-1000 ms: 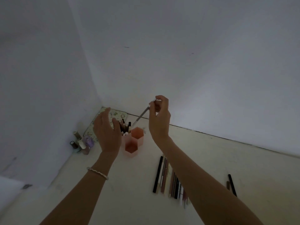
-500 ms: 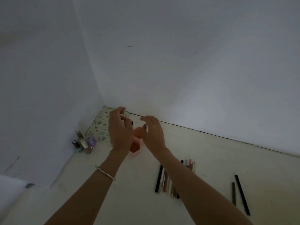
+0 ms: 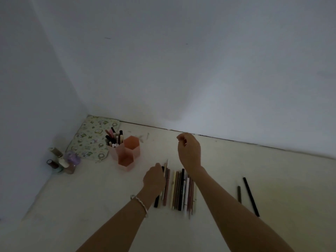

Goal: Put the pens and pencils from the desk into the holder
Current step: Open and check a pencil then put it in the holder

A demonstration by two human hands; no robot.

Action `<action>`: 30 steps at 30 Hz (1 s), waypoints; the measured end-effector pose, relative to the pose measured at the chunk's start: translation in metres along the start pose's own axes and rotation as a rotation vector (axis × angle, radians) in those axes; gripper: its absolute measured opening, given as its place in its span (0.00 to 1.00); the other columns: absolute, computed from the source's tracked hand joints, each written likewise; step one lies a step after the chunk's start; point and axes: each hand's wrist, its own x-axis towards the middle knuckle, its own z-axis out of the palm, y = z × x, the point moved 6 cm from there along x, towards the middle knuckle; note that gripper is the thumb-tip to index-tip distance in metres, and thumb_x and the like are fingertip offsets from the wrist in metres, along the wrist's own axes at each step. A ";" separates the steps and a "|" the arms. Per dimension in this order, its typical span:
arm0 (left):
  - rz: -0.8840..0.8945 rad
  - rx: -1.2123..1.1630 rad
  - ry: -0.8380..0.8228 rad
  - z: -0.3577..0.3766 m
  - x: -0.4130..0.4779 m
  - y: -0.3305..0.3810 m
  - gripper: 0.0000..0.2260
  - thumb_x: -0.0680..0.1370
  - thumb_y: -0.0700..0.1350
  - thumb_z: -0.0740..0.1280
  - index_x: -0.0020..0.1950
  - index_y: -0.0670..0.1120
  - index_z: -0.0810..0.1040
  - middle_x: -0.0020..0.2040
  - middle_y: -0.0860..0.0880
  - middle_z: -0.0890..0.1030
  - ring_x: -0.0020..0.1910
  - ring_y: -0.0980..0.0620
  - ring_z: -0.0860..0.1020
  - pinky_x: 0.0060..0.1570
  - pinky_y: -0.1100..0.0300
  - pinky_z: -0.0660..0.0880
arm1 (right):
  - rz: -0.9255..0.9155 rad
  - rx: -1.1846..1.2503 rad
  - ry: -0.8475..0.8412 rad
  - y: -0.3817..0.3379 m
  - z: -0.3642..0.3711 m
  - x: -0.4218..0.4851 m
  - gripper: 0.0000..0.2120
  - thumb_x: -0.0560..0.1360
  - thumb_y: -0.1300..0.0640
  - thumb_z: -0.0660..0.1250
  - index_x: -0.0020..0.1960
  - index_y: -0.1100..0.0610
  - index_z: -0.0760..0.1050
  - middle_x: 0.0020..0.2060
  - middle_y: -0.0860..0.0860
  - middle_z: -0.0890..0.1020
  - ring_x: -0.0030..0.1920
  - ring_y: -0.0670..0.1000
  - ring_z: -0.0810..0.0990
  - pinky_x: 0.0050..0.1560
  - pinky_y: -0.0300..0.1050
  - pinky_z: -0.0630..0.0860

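The left hand [image 3: 154, 179] pinched a pale pencil [image 3: 165, 176] at the row's [image 3: 181, 190] left edge—best lifted clear by one end, then dropped upright into the pink hexagonal holder [image 3: 125, 151]—while the right hand [image 3: 189, 151] hovered loosely curled, empty.

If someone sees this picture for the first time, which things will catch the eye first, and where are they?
The eye goes first to the row of pens and pencils lying side by side in the middle of the desk, with the left hand at its left edge. Further left stands the pink hexagonal holder, with several pens already upright in its back compartment. The right hand hovers above the row, fingers loosely curled.
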 end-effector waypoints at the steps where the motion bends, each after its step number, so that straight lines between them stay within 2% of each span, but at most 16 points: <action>1: 0.001 0.006 0.006 0.004 0.000 0.000 0.11 0.81 0.47 0.60 0.59 0.43 0.69 0.57 0.43 0.78 0.55 0.43 0.78 0.52 0.53 0.74 | 0.005 -0.006 -0.003 0.004 -0.001 -0.002 0.11 0.76 0.67 0.60 0.49 0.58 0.79 0.46 0.49 0.82 0.44 0.46 0.78 0.46 0.37 0.74; 3: -0.001 -0.010 0.010 0.009 0.000 0.000 0.13 0.80 0.46 0.62 0.61 0.43 0.68 0.56 0.44 0.78 0.53 0.44 0.79 0.52 0.53 0.75 | 0.004 -0.024 -0.022 0.010 -0.001 -0.006 0.11 0.76 0.67 0.59 0.49 0.58 0.79 0.45 0.50 0.82 0.42 0.46 0.78 0.45 0.37 0.74; 8: -0.005 -0.197 -0.008 0.004 0.001 0.004 0.15 0.76 0.44 0.68 0.60 0.44 0.68 0.50 0.43 0.80 0.47 0.45 0.80 0.48 0.53 0.76 | 0.023 -0.046 -0.063 0.018 0.001 -0.009 0.11 0.76 0.67 0.58 0.49 0.59 0.79 0.46 0.50 0.82 0.43 0.48 0.79 0.45 0.41 0.76; 12: 0.087 -0.415 0.252 -0.052 0.006 0.015 0.19 0.77 0.40 0.68 0.66 0.47 0.68 0.45 0.48 0.80 0.41 0.52 0.80 0.41 0.61 0.76 | 0.077 -0.196 -0.189 0.025 0.019 -0.010 0.07 0.75 0.62 0.62 0.45 0.61 0.78 0.43 0.52 0.80 0.42 0.51 0.78 0.41 0.42 0.75; 14: 0.140 -0.462 0.404 -0.086 0.006 0.020 0.22 0.77 0.40 0.68 0.69 0.49 0.66 0.45 0.49 0.80 0.39 0.53 0.79 0.38 0.63 0.76 | 0.122 -0.360 -0.331 0.031 0.037 -0.017 0.10 0.74 0.58 0.63 0.38 0.62 0.75 0.38 0.55 0.78 0.41 0.53 0.77 0.40 0.46 0.75; 16: 0.166 -0.537 0.468 -0.109 0.005 0.023 0.25 0.78 0.39 0.67 0.71 0.53 0.64 0.45 0.50 0.78 0.37 0.56 0.79 0.34 0.66 0.77 | 0.126 -0.551 -0.444 0.037 0.053 -0.028 0.14 0.75 0.54 0.62 0.33 0.59 0.68 0.37 0.54 0.75 0.42 0.53 0.75 0.41 0.45 0.72; 18: 0.189 -0.559 0.498 -0.122 0.004 0.024 0.24 0.78 0.39 0.67 0.72 0.53 0.65 0.46 0.51 0.78 0.38 0.58 0.78 0.31 0.70 0.74 | 0.079 -0.700 -0.485 0.039 0.064 -0.036 0.13 0.78 0.51 0.60 0.37 0.57 0.71 0.41 0.53 0.77 0.47 0.53 0.75 0.46 0.45 0.71; 20: 0.205 -0.534 0.529 -0.129 0.001 0.023 0.23 0.78 0.40 0.67 0.71 0.52 0.67 0.46 0.51 0.79 0.39 0.58 0.79 0.31 0.71 0.73 | 0.054 -0.765 -0.498 0.041 0.074 -0.042 0.12 0.79 0.49 0.59 0.46 0.57 0.76 0.47 0.53 0.79 0.51 0.53 0.75 0.50 0.46 0.70; 22: 0.213 -0.530 0.538 -0.131 -0.001 0.021 0.22 0.78 0.40 0.68 0.70 0.50 0.68 0.46 0.50 0.80 0.39 0.56 0.80 0.33 0.71 0.75 | 0.066 -0.795 -0.508 0.041 0.079 -0.045 0.12 0.79 0.50 0.59 0.49 0.57 0.76 0.49 0.53 0.79 0.52 0.53 0.74 0.52 0.46 0.70; 24: 0.214 -0.550 0.539 -0.131 -0.003 0.018 0.21 0.78 0.40 0.68 0.70 0.50 0.69 0.46 0.49 0.80 0.39 0.57 0.80 0.33 0.72 0.76 | 0.093 -0.778 -0.513 0.040 0.083 -0.047 0.10 0.78 0.53 0.59 0.47 0.57 0.76 0.48 0.53 0.80 0.52 0.53 0.75 0.53 0.46 0.70; 27: 0.250 -0.632 0.607 -0.144 -0.009 0.013 0.22 0.79 0.39 0.66 0.71 0.51 0.68 0.48 0.50 0.79 0.42 0.58 0.80 0.38 0.68 0.77 | 0.205 -0.567 -0.480 0.034 0.081 -0.040 0.10 0.75 0.56 0.60 0.38 0.59 0.72 0.40 0.55 0.79 0.48 0.54 0.76 0.48 0.45 0.72; 30: 0.276 -0.756 0.896 -0.190 -0.016 -0.008 0.21 0.79 0.38 0.65 0.70 0.51 0.68 0.50 0.50 0.78 0.44 0.60 0.79 0.43 0.72 0.77 | 0.254 -0.353 -0.399 0.015 0.072 -0.016 0.12 0.75 0.54 0.61 0.38 0.61 0.70 0.37 0.56 0.75 0.41 0.55 0.77 0.40 0.44 0.70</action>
